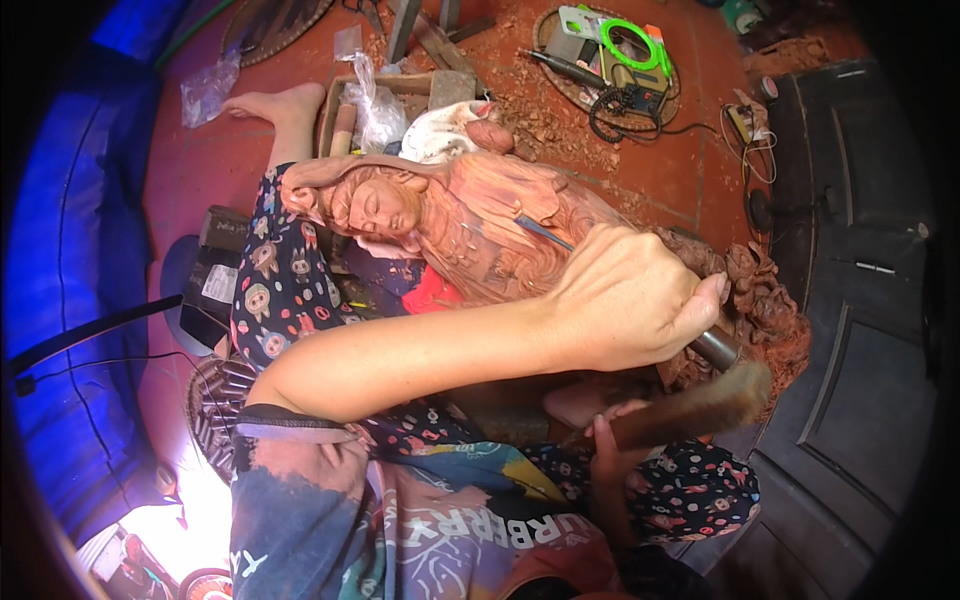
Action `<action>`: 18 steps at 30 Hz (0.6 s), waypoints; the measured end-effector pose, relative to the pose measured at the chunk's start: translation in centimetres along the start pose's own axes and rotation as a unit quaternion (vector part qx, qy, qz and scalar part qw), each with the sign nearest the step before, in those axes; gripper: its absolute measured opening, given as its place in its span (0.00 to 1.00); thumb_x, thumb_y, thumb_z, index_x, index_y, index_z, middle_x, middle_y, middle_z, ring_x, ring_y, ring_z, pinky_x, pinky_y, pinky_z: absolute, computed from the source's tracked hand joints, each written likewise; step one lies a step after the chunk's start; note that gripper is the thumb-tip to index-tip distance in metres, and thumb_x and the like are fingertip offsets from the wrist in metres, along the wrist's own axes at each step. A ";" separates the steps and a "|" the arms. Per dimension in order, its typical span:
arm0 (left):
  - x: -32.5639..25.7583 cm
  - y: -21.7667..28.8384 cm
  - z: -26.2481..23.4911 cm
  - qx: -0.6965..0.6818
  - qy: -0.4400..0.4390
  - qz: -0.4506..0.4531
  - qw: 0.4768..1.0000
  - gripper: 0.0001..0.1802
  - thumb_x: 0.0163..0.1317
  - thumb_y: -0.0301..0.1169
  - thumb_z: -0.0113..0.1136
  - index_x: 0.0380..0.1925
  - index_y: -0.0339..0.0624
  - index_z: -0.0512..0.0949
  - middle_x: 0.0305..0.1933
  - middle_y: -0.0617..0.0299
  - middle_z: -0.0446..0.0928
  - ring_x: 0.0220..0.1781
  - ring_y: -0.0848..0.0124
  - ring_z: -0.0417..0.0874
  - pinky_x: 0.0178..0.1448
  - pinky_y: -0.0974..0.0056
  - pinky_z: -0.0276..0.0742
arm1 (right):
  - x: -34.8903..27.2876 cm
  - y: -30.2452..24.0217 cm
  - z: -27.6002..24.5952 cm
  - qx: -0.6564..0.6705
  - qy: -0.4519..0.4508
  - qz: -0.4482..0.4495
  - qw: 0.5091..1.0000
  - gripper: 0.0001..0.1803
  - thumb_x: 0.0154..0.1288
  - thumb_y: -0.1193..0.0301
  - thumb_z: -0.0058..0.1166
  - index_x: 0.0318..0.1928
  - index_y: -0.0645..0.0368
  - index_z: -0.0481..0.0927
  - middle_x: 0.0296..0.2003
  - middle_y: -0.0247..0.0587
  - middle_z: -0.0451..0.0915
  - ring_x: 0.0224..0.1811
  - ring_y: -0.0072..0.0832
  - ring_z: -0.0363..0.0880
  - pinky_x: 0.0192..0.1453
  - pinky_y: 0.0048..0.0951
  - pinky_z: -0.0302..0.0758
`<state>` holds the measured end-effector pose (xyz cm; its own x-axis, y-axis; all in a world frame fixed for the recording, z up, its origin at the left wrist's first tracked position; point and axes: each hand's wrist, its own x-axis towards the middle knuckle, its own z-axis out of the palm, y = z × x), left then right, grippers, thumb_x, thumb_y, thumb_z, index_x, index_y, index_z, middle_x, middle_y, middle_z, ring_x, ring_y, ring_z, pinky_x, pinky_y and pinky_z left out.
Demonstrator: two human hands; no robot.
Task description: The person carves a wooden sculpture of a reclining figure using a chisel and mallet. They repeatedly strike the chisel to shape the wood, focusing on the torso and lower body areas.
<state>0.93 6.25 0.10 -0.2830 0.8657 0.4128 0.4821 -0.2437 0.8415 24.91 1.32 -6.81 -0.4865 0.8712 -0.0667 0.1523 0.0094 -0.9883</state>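
A reddish-brown carved wooden statue (pixel 490 220) lies across in front of me, its head (pixel 375 205) to the left and its intricately carved end (pixel 770 310) to the right. My left hand (pixel 630 295) is closed around a chisel, its arm reaching across my body. The chisel's dark blade (pixel 543 231) rests against the statue's folds, and its handle end (pixel 715 348) juts out below the fist. Lower down, my right hand (pixel 610 440) grips a wooden mallet (pixel 690 410), whose worn, slightly blurred end is close to the chisel's handle end. Some of the right fingers are hidden.
Beyond the statue, a wooden crate (pixel 327 128) holds a plastic bag (pixel 378 115) beside white cloth (pixel 440 130). A woven tray carries a corded rotary tool (pixel 570 68) and a green ring (pixel 632 45). Wood chips (pixel 540 120) litter the red floor. Dark panelled wood (pixel 865 300) stands right; a tool basket (pixel 215 410) sits left.
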 end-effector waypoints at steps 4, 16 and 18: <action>-0.1 0.4 -0.3 0.020 -0.037 -0.027 0.999 0.25 0.62 0.37 0.48 0.06 0.40 0.68 0.09 0.51 0.66 0.12 0.51 0.69 0.17 0.53 0.61 | -0.4 0.6 -0.2 0.005 0.012 0.029 0.999 0.13 0.57 0.83 0.47 0.40 0.60 0.60 0.27 0.41 0.66 0.24 0.25 0.67 0.29 0.26 0.71; 0.0 -0.2 0.0 0.030 -0.006 -0.018 0.999 0.26 0.61 0.37 0.50 0.04 0.39 0.68 0.08 0.50 0.66 0.11 0.50 0.68 0.17 0.52 0.61 | 0.0 0.4 -0.3 0.079 -0.027 -0.006 0.996 0.16 0.55 0.87 0.46 0.41 0.60 0.59 0.27 0.41 0.66 0.23 0.26 0.67 0.31 0.27 0.72; 0.1 -0.2 0.1 0.041 0.002 -0.021 0.999 0.27 0.61 0.38 0.49 0.04 0.39 0.68 0.08 0.49 0.65 0.11 0.50 0.68 0.17 0.52 0.61 | 0.2 0.6 0.0 0.040 -0.038 -0.003 0.998 0.16 0.55 0.87 0.46 0.41 0.60 0.59 0.27 0.41 0.66 0.23 0.26 0.67 0.31 0.27 0.72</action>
<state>0.85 6.41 -0.09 -0.3081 0.8728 0.3785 0.5352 -0.1699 0.8274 24.91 1.49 -7.37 -0.5519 0.8311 -0.0679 0.0813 -0.0275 -0.9963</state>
